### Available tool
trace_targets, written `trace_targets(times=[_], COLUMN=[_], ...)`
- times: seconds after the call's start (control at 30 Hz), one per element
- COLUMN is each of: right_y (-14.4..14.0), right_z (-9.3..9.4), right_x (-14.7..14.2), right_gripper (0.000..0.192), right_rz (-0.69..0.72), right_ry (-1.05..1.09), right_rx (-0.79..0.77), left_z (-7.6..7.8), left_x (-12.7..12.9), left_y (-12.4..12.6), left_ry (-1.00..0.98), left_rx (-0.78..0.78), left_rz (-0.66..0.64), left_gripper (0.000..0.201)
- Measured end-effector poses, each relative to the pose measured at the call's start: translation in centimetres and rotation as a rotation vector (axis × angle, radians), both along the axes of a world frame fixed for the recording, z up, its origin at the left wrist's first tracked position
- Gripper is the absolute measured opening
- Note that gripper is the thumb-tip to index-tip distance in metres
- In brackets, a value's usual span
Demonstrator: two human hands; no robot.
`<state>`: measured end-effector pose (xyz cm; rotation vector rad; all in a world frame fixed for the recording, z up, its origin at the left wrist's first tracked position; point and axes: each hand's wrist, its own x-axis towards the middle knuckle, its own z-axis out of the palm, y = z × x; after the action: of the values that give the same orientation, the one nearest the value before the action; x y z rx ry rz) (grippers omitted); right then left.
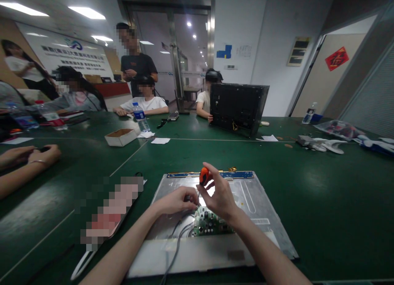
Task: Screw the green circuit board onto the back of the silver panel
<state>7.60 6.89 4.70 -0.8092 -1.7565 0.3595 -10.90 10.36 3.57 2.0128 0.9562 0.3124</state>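
Note:
A flat metal display panel (264,205) lies on the green table in front of me, with a blue strip board (240,175) along its far edge. My right hand (221,196) grips a screwdriver by its orange and black handle (203,176), its shaft pointing down to the far left corner of a green circuit board (205,226). Beside that tip my left hand (180,201) is closed, its fingertips pressed together; whatever is between them is hidden. Grey cables (178,242) run from the circuit board toward me.
Left of the panel lies a blurred-out item with a white strap (81,265). Farther off stand an open white box (121,137), a water bottle (140,117) and a black monitor housing (237,108) touched by another person's hand. Another person's hands (44,153) rest at far left.

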Motion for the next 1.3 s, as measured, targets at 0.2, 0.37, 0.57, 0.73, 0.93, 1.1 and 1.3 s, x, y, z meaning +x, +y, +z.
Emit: trace_targets(times=[0.2,0.37,0.57,0.73,0.93,1.1,1.3], right_y=[0.2,0.7,1.2,1.5,2.0,1.8,1.1], right_z=[0.0,0.9,1.2,0.6,-0.1,-0.8,-0.8], right_x=[0.1,1.0,3.3,5.4,7.1,8.0,7.6], right_gripper=[0.060,0.050,0.044,0.047,0.053,0.056,0.054], right_rz=[-0.008,-0.035,-0.077,-0.012,-0.021,-0.042,-0.022], right_ry=[0.027,0.188,0.382,0.443,0.505,0.558,0.572], right_rx=[-0.013,-0.103,-0.384,-0.572,-0.651,-0.662,-0.659], left_z=[0.8,2.5,3.5,1.7,0.4,0.1,0.0], left_x=[-0.2,-1.3,-2.7,-3.2,-3.3,-3.0,-1.3], left_y=[-0.1,-0.6,-4.7,-7.5,-8.3,-8.8,-9.7], left_ry=[-0.015,0.089,0.277,0.233,0.191,0.129,0.069], left_rx=[-0.007,0.168,0.286,0.298,0.330,0.373,0.376], left_rz=[0.017,0.159,0.147,0.138,0.198,0.234,0.196], left_gripper=[0.018,0.019,0.018,0.014,0.017,0.017,0.013])
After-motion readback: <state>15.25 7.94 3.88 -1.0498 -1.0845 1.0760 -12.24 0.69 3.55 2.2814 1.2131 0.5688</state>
